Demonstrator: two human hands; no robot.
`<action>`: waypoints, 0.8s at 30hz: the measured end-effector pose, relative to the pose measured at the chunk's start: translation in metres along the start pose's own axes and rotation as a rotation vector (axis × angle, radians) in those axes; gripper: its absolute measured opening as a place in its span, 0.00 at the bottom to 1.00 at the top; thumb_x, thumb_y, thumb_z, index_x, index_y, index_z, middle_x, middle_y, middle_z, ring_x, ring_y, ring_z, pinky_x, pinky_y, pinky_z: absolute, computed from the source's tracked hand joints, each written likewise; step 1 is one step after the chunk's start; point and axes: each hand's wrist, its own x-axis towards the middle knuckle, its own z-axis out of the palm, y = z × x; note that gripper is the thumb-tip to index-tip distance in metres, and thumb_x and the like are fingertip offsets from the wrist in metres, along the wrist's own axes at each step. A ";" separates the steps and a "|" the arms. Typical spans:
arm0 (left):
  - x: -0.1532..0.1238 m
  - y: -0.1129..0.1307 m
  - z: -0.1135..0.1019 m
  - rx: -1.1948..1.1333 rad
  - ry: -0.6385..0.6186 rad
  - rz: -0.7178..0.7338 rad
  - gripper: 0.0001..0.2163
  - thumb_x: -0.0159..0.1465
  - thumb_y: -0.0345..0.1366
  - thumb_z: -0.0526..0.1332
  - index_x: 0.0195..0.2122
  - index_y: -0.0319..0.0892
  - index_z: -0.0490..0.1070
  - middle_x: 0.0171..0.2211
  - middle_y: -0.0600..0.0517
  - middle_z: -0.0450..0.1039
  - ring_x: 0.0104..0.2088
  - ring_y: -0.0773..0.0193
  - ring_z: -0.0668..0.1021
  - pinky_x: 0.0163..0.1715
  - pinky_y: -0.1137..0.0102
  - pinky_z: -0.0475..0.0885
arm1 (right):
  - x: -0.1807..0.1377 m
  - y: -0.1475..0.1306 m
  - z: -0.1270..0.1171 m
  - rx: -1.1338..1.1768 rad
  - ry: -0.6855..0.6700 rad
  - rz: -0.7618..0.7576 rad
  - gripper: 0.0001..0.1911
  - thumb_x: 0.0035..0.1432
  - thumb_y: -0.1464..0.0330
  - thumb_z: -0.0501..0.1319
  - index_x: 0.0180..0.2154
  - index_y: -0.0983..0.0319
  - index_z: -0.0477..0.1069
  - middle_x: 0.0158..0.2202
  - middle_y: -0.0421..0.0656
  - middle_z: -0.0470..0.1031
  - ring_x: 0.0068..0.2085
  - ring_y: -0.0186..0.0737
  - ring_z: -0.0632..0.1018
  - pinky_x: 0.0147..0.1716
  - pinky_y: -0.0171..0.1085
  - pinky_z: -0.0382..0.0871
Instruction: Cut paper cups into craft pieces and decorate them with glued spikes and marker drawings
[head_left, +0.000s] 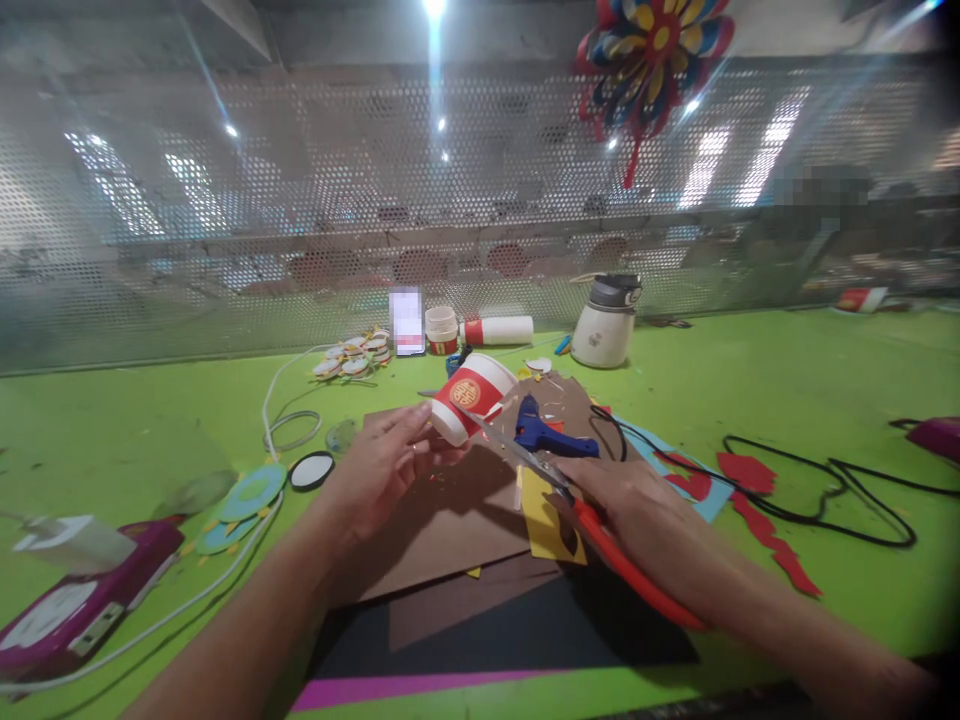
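A red and white paper cup [487,385] with a round gold emblem lies tilted in my left hand [390,455], whose fingers close on its lower side. My right hand [611,490] grips scissors [600,535] with a red handle. One scissor blade lies against the cup's red wall near the emblem; where the other blade sits is hard to make out. Below both hands is a sheet of brown cardboard [435,540]. Just beyond the scissors, a blue hot glue gun [555,435] rests on it, near a yellow paper piece [551,520].
At the back stand a phone [406,322], stacked cups [442,330] and a white jug [606,325]. Left are a purple power strip [97,590] and a white cable [270,395]. A black cord [847,490] and red paper scraps [772,535] lie right. A perforated screen [480,230] rises behind.
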 end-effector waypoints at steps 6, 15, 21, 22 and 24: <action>0.002 0.008 -0.001 -0.137 0.007 -0.062 0.05 0.64 0.30 0.64 0.35 0.35 0.80 0.33 0.46 0.82 0.34 0.62 0.82 0.38 0.70 0.81 | 0.001 0.006 0.002 -0.093 -0.036 0.005 0.20 0.60 0.76 0.54 0.51 0.61 0.74 0.43 0.49 0.82 0.42 0.50 0.82 0.40 0.42 0.73; 0.000 0.009 -0.003 -0.172 0.023 -0.107 0.06 0.64 0.26 0.63 0.33 0.33 0.80 0.35 0.43 0.81 0.35 0.58 0.83 0.33 0.71 0.82 | 0.000 0.013 0.005 -0.096 -0.041 -0.038 0.19 0.62 0.75 0.52 0.51 0.61 0.74 0.49 0.52 0.80 0.45 0.54 0.82 0.41 0.49 0.75; -0.002 0.005 0.001 -0.179 0.030 -0.140 0.03 0.61 0.25 0.66 0.37 0.34 0.78 0.40 0.43 0.81 0.37 0.58 0.84 0.38 0.68 0.82 | 0.001 0.016 0.008 -0.109 -0.017 -0.046 0.22 0.60 0.75 0.53 0.54 0.60 0.72 0.48 0.51 0.81 0.45 0.53 0.82 0.41 0.48 0.75; -0.002 0.005 0.002 -0.178 0.031 -0.136 0.03 0.61 0.25 0.66 0.37 0.34 0.77 0.40 0.43 0.81 0.37 0.58 0.84 0.38 0.68 0.82 | 0.001 0.016 0.009 -0.107 -0.017 -0.047 0.21 0.61 0.75 0.53 0.54 0.60 0.72 0.48 0.51 0.81 0.45 0.53 0.82 0.41 0.48 0.75; -0.003 0.005 0.004 -0.172 0.029 -0.123 0.04 0.61 0.26 0.66 0.37 0.34 0.77 0.38 0.44 0.81 0.37 0.58 0.84 0.37 0.69 0.82 | 0.000 0.016 0.009 -0.115 -0.010 -0.045 0.21 0.60 0.76 0.53 0.53 0.60 0.72 0.49 0.52 0.80 0.45 0.53 0.82 0.41 0.48 0.75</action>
